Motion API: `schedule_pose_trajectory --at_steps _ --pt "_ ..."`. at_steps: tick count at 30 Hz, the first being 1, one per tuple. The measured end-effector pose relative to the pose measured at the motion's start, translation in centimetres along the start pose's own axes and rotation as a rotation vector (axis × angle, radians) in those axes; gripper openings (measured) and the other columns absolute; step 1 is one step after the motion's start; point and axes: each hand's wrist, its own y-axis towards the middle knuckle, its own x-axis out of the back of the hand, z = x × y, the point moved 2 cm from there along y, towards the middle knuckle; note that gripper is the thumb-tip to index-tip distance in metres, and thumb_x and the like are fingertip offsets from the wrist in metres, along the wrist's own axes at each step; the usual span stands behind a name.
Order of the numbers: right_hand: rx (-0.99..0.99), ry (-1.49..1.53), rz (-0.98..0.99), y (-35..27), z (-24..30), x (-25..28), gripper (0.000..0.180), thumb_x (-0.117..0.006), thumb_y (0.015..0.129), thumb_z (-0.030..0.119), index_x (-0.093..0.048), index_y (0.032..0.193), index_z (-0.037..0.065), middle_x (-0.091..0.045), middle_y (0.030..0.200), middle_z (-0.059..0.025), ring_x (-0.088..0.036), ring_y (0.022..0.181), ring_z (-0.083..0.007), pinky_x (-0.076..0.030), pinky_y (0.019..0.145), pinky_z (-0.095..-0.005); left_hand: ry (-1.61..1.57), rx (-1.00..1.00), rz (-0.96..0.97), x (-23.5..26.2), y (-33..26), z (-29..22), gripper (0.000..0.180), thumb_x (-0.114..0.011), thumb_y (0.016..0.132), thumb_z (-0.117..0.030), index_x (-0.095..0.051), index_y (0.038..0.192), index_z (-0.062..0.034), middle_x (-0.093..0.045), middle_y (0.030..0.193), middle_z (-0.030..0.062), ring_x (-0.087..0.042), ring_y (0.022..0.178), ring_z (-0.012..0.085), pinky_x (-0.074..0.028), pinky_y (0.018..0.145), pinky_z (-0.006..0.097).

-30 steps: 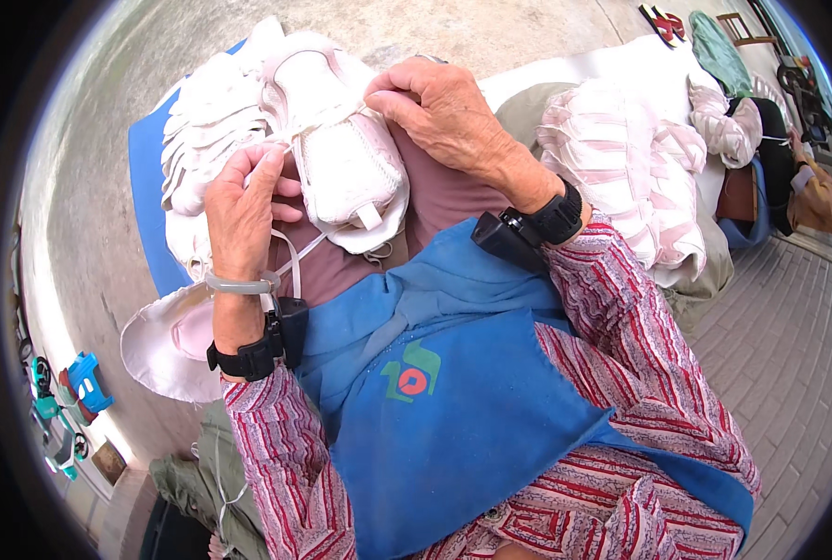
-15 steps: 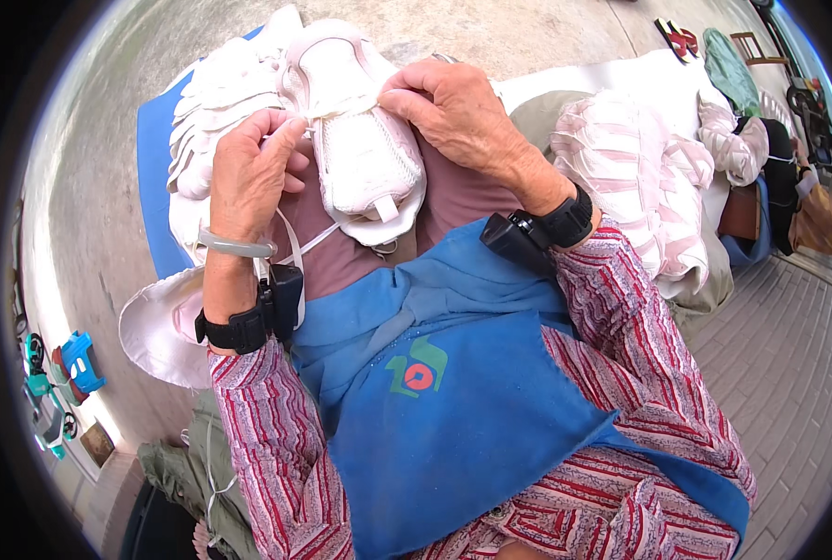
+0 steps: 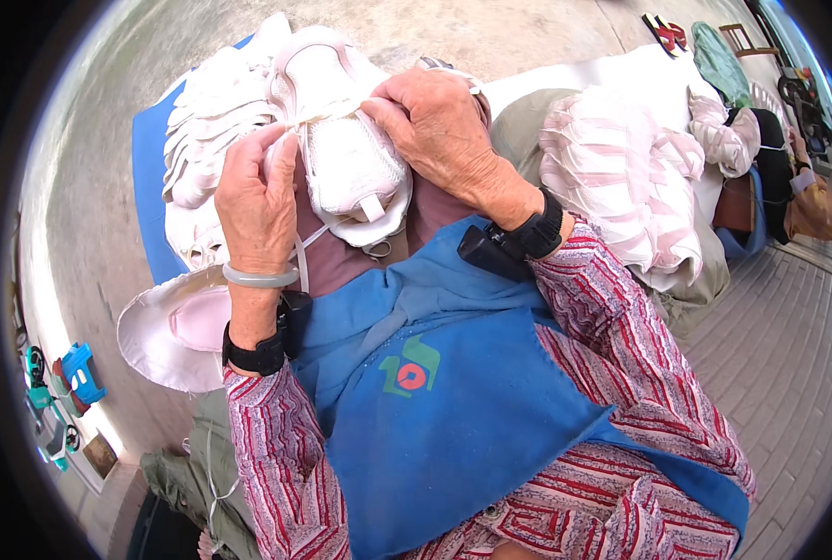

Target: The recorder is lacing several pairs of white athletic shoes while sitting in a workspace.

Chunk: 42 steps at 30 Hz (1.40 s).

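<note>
Both hands pinching white shoe upper

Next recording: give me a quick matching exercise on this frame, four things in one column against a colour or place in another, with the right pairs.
Things:
1. shoe upper
2. apron
3. bangle
4. sun hat

Descriptions:
A. blue, over the lap
B. pale green, on the left wrist
C. white, held by left hand and right hand
D. cream, lying beside the left forearm

Pairs: 1-C, 2-A, 3-B, 4-D
</note>
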Motion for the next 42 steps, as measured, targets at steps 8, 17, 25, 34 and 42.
schedule_pose_trajectory --at_steps 8,17,25,34,42 --pt "0.221 -0.430 -0.039 -0.6 3.2 0.7 0.028 -0.066 0.073 0.027 -0.063 0.085 0.002 -0.060 0.082 -0.0133 -0.058 0.086 -0.0286 -0.038 0.081 -0.0423 0.743 -0.610 -0.157 -0.5 -1.1 -1.8 0.039 -0.061 0.083 -0.012 -0.053 0.119 0.0023 -0.054 0.108 0.0198 -0.057 0.097 0.0334 -0.047 0.084 0.040" --pt "0.218 -0.163 0.192 -0.2 1.3 -0.4 0.020 -0.060 0.074 0.018 -0.062 0.081 0.000 -0.058 0.080 -0.0155 -0.060 0.076 -0.0320 -0.046 0.070 -0.0418 0.830 -0.524 -0.042 -0.6 -0.8 0.6 0.028 -0.051 0.085 -0.004 -0.055 0.112 0.0027 -0.060 0.095 0.0193 -0.058 0.085 0.0341 -0.047 0.074 0.041" --pt "0.208 0.029 0.023 -0.5 0.9 0.1 0.021 -0.058 0.075 0.004 -0.055 0.095 0.003 -0.056 0.077 -0.0134 -0.060 0.070 -0.0328 -0.050 0.061 -0.0405 0.567 -0.462 -0.108 -1.4 0.1 -0.1 0.021 -0.051 0.089 -0.004 -0.055 0.109 -0.0029 -0.063 0.084 0.0171 -0.063 0.074 0.0361 -0.049 0.062 0.041" --pt "0.379 -0.436 0.220 0.8 2.3 -0.4 0.018 -0.058 0.077 0.010 -0.058 0.095 0.008 -0.056 0.076 -0.0081 -0.060 0.069 -0.0267 -0.048 0.059 -0.0358 0.775 -0.645 -0.035 -1.4 1.0 -0.7 0.025 -0.051 0.082 0.000 -0.051 0.106 -0.0073 -0.057 0.072 0.0160 -0.061 0.064 0.0328 -0.048 0.055 0.043" --pt "0.519 -0.493 0.107 1.1 4.2 0.1 0.007 -0.057 0.072 0.014 -0.060 0.073 0.007 -0.054 0.081 -0.0097 -0.056 0.080 -0.0250 -0.042 0.085 -0.0442 0.854 -0.539 0.014 -1.7 -0.2 -2.1 0.005 -0.053 0.086 -0.010 -0.052 0.091 -0.0082 -0.057 0.071 0.0166 -0.061 0.061 0.0361 -0.048 0.053 0.046"
